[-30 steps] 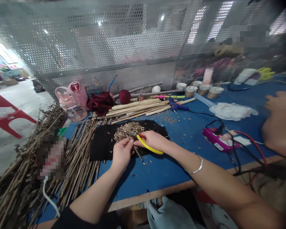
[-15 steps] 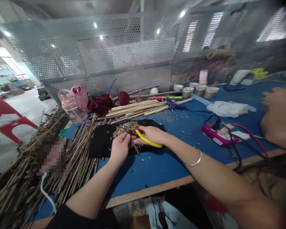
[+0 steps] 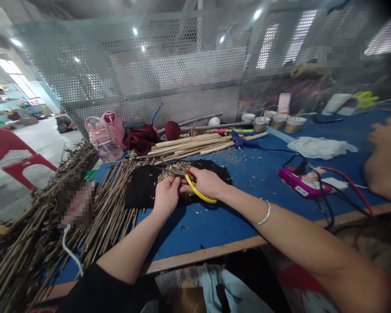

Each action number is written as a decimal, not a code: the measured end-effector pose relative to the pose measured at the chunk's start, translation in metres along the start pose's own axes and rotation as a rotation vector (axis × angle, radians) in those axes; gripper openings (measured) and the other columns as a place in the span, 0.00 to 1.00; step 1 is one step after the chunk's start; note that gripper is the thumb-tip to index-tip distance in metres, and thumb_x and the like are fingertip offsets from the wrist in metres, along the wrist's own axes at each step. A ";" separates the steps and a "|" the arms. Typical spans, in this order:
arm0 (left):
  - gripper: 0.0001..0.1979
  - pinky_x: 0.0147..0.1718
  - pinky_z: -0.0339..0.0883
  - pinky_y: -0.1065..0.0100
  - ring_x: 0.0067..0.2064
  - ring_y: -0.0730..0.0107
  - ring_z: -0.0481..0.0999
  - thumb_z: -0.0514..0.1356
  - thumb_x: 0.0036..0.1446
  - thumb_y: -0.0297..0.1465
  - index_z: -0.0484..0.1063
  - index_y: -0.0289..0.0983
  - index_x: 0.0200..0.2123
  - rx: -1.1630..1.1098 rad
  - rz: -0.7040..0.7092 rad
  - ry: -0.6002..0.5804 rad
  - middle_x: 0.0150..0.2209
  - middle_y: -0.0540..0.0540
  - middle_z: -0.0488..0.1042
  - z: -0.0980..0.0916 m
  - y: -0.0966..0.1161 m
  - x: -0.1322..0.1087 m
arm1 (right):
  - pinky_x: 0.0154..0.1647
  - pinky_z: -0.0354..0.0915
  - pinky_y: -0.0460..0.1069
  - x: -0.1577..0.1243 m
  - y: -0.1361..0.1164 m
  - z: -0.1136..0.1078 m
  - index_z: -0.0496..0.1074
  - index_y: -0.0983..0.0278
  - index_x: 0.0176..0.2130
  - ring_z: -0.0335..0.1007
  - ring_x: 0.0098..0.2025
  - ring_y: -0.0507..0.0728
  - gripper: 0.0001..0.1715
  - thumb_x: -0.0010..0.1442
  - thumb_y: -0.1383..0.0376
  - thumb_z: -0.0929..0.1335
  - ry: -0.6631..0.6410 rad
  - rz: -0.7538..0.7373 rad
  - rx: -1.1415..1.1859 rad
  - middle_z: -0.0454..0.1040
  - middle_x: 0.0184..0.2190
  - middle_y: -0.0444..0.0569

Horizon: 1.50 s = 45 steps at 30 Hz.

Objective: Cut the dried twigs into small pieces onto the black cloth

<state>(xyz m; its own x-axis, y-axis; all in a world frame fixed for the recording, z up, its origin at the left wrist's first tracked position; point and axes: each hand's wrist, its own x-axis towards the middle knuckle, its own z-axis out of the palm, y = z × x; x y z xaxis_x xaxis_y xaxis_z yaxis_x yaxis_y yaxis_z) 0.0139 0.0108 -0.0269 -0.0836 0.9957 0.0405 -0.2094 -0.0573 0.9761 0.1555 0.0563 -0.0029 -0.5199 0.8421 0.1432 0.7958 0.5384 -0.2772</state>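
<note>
My right hand (image 3: 206,183) is wrapped round yellow-handled scissors (image 3: 200,195), whose metal blades point left past my other hand. Close beside it, my left hand (image 3: 166,193) is closed, thumb against fingers; what it pinches is hidden. Both hands are over a black cloth (image 3: 140,184) laid on the blue table. Under the scissor blades lies a heap of brown plant chips (image 3: 181,166) on that cloth. Left of my left hand, many thin dry stalks (image 3: 112,198) spread over the table.
Pale sticks (image 3: 185,145) and a blue glue gun (image 3: 243,141) lie behind the cloth. A purple power strip (image 3: 303,182) with cables is at right, near another person's hand (image 3: 386,143). Pink bag (image 3: 106,134) stands back left. Several small cups (image 3: 280,121) line the back.
The short brown stick that stuck out below my fingers no longer shows. The scissors have turned a little in my right hand. The whole view has shifted slightly.
</note>
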 end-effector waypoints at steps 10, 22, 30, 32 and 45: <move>0.13 0.25 0.64 0.71 0.24 0.71 0.73 0.59 0.48 0.36 0.74 0.33 0.31 0.016 -0.035 0.033 0.28 0.44 0.77 0.001 0.003 -0.002 | 0.25 0.52 0.46 0.002 0.001 0.003 0.66 0.62 0.34 0.70 0.31 0.57 0.33 0.46 0.37 0.61 -0.036 0.030 0.017 0.73 0.30 0.50; 0.14 0.27 0.66 0.69 0.24 0.71 0.72 0.58 0.49 0.39 0.74 0.32 0.30 0.061 0.004 0.004 0.26 0.44 0.76 0.004 0.001 -0.007 | 0.28 0.53 0.47 0.000 -0.001 0.008 0.61 0.64 0.40 0.70 0.34 0.58 0.38 0.46 0.36 0.61 0.065 -0.025 0.013 0.72 0.33 0.52; 0.12 0.25 0.65 0.71 0.24 0.71 0.72 0.57 0.50 0.37 0.73 0.33 0.31 0.053 -0.011 0.007 0.27 0.45 0.76 0.006 0.009 -0.009 | 0.24 0.50 0.46 0.004 0.003 0.011 0.65 0.62 0.34 0.69 0.29 0.57 0.33 0.47 0.36 0.61 0.032 0.006 0.001 0.72 0.28 0.49; 0.11 0.25 0.64 0.72 0.24 0.72 0.71 0.57 0.49 0.36 0.73 0.34 0.30 0.053 -0.019 0.007 0.26 0.46 0.76 0.006 0.009 -0.008 | 0.25 0.50 0.46 0.005 0.004 0.011 0.66 0.62 0.33 0.69 0.28 0.56 0.32 0.48 0.37 0.61 0.024 0.016 0.012 0.72 0.27 0.49; 0.10 0.22 0.58 0.78 0.22 0.80 0.65 0.59 0.49 0.36 0.67 0.35 0.30 -0.057 0.000 0.037 0.24 0.53 0.70 0.005 0.008 -0.007 | 0.28 0.53 0.47 0.001 0.003 0.006 0.63 0.63 0.40 0.71 0.33 0.59 0.35 0.47 0.38 0.63 0.063 -0.010 -0.038 0.73 0.31 0.50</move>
<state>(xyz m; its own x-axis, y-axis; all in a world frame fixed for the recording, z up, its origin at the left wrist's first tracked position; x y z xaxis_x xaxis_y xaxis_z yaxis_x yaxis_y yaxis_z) 0.0179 0.0043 -0.0185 -0.1198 0.9923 0.0317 -0.2647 -0.0627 0.9623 0.1557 0.0589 -0.0088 -0.5082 0.8363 0.2056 0.8025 0.5465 -0.2394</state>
